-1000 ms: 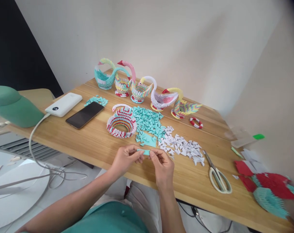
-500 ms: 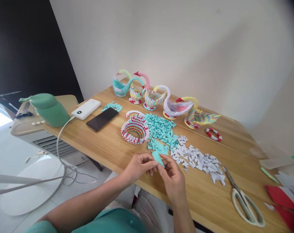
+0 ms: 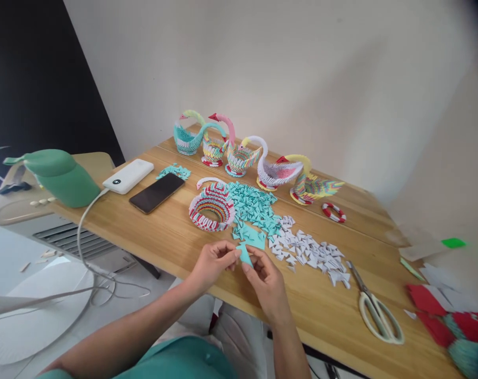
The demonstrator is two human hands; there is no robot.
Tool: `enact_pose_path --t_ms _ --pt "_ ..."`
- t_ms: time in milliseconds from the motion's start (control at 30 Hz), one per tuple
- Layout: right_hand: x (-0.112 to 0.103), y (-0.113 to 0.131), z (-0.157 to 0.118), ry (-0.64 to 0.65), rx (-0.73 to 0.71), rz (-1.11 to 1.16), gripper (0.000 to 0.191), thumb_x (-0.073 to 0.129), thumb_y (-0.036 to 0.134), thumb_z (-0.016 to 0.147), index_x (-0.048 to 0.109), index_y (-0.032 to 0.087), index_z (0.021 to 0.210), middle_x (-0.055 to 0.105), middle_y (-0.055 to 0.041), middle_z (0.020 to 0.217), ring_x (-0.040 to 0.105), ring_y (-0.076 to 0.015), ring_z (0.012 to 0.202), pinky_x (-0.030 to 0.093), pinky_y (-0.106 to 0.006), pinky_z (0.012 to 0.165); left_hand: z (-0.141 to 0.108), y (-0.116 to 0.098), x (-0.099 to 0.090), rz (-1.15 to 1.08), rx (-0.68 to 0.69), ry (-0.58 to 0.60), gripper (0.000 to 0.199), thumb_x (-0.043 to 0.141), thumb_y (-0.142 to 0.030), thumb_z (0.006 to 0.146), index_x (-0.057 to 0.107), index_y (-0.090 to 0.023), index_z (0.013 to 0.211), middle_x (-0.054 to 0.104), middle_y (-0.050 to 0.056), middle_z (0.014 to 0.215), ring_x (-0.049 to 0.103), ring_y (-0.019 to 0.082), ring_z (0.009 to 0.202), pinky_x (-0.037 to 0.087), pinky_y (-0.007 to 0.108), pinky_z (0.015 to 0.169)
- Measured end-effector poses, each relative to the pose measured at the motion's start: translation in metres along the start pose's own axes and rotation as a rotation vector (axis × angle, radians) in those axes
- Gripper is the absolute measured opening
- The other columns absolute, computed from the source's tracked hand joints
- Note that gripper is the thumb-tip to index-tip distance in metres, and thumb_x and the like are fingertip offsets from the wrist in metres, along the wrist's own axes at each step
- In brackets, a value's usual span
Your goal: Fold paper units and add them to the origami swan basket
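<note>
Between my two hands is a small folded strip of turquoise paper (image 3: pixel 245 256), held just above the table's front part. My left hand (image 3: pixel 214 262) pinches it at its left edge with thumb and forefinger. On the other side, my right hand (image 3: pixel 265 278) grips its right edge, fingers curled behind it. A flat turquoise paper sheet (image 3: pixel 255 237) lies just beyond my fingers, beside a pile of folded turquoise paper pieces (image 3: pixel 251 204). White folded paper pieces (image 3: pixel 308 252) are spread to the right. A striped paper basket (image 3: pixel 212 206) with a swan neck stands left of the pile.
Several paper swans (image 3: pixel 279 171) line the back of the table, with a red and white paper ring (image 3: pixel 334 212) at their right. Scissors (image 3: pixel 375 310) lie at the right. A phone (image 3: pixel 157 192), a white power bank (image 3: pixel 128 176) and a green bottle (image 3: pixel 65 176) occupy the left.
The view has swung slightly to the right, so everything appears farther left. The turquoise paper has turned a little in my fingers, and both hands still hold it.
</note>
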State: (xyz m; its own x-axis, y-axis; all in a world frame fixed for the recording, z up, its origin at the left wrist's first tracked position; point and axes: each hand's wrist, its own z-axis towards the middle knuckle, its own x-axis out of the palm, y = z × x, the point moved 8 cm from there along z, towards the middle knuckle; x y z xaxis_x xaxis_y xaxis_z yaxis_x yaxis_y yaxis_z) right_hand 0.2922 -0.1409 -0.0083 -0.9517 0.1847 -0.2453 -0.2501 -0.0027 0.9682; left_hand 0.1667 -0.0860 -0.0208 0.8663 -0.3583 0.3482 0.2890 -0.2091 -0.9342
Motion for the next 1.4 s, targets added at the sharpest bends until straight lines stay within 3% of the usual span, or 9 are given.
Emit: enact_pose_path --t_ms 100,400,500,600,1400 --pt "0.001 0.001 0.002 -0.01 0.007 0.034 0.033 0.065 0.038 0.085 0.064 0.02 0.113 0.069 -0.006 0.098 0.063 -0.0193 0.09 0.049 -0.031 0.083 -0.001 -0.001 0.001 0.038 0.016 0.003 0.027 0.071 -0.037 0.072 0.062 -0.013 0.063 0.054 -0.003 0.052 0.046 0.008 0.05 0.037 0.02 0.053" --pt "-0.005 -0.002 0.002 -0.072 0.039 0.059 0.033 0.068 0.038 0.082 0.066 0.02 0.11 0.066 0.0 0.079 0.058 -0.0148 0.072 0.046 -0.026 0.07 0.001 0.004 0.001 0.084 0.025 -0.003 0.027 0.069 -0.038 0.075 0.061 -0.014 0.065 0.054 -0.002 0.053 0.046 0.009 0.051 0.038 0.021 0.053" --pt "-0.007 0.001 0.003 -0.103 0.044 0.046 0.022 0.068 0.039 0.081 0.069 0.019 0.089 0.065 0.0005 0.072 0.056 -0.014 0.067 0.045 -0.025 0.064 0.001 0.006 0.001 0.105 0.047 -0.02 0.028 0.068 -0.039 0.075 0.061 -0.013 0.065 0.055 -0.002 0.055 0.047 0.009 0.052 0.038 0.021 0.054" --pt "-0.007 0.007 0.002 -0.114 0.034 -0.004 0.023 0.066 0.039 0.081 0.066 0.018 0.072 0.063 0.0012 0.065 0.054 -0.0132 0.062 0.043 -0.024 0.061 0.0 0.008 0.001 0.12 0.046 -0.023 0.029 0.068 -0.039 0.075 0.063 -0.013 0.065 0.056 0.0 0.057 0.048 0.01 0.054 0.039 0.022 0.055" --pt "-0.006 0.018 -0.002 -0.128 -0.028 -0.094 0.028 0.057 0.04 0.088 0.064 0.019 0.072 0.06 0.0012 0.063 0.05 -0.0131 0.06 0.041 -0.024 0.059 -0.002 0.007 0.002 0.122 0.025 0.006 0.028 0.071 -0.038 0.074 0.064 -0.014 0.063 0.059 0.0 0.057 0.052 0.011 0.056 0.042 0.022 0.057"
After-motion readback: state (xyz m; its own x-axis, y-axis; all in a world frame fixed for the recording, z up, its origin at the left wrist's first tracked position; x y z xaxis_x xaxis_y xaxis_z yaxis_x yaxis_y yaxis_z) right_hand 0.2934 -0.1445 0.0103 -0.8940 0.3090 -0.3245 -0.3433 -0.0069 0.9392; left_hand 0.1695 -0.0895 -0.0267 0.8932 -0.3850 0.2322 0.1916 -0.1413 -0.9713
